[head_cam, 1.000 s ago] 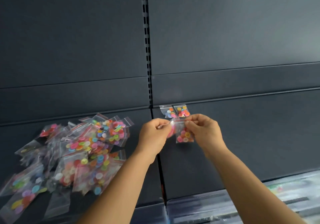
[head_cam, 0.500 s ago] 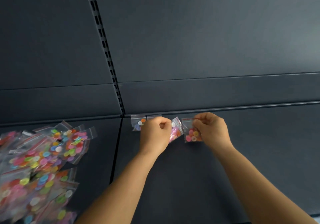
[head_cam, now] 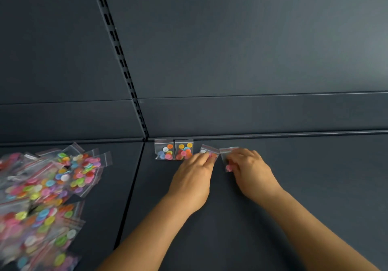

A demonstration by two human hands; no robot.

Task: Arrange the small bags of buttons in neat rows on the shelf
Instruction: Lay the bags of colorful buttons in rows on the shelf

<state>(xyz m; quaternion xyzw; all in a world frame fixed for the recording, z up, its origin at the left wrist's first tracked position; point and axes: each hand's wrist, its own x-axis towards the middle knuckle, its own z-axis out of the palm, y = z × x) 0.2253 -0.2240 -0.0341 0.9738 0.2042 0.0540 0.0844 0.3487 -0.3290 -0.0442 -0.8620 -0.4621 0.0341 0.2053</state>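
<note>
The shelf [head_cam: 273, 197] is a dark flat panel that meets a dark back wall [head_cam: 231, 50]; a slotted upright [head_cam: 123, 65] divides the wall, and a seam continues from it across the shelf surface.

On the left panel lies the loose heap of bags [head_cam: 44, 197], unsorted and overlapping, each a clear zip pouch of coloured buttons. This is the remaining stock, and it is large.

On the right panel, the row starts against the back edge. The first bag [head_cam: 164, 150] and the second bag [head_cam: 184, 149] lie flat, side by side and touching, square to the wall.

The left hand [head_cam: 192, 178] lies palm down with its fingers on the third bag [head_cam: 207, 152], which sits just right of the second bag, slightly tilted and a little forward of the row line. The right hand [head_cam: 249, 170] covers most of the fourth bag [head_cam: 227, 155], its fingers curled over the pouch. Motion blur prevents telling whether either hand pinches or only presses.

Step in hand: setting down bags three and four. The task appears to be at an early stage.

Next move: square both bags to the back edge, close the gap to the second bag, release, then fetch more from the heap.
</note>
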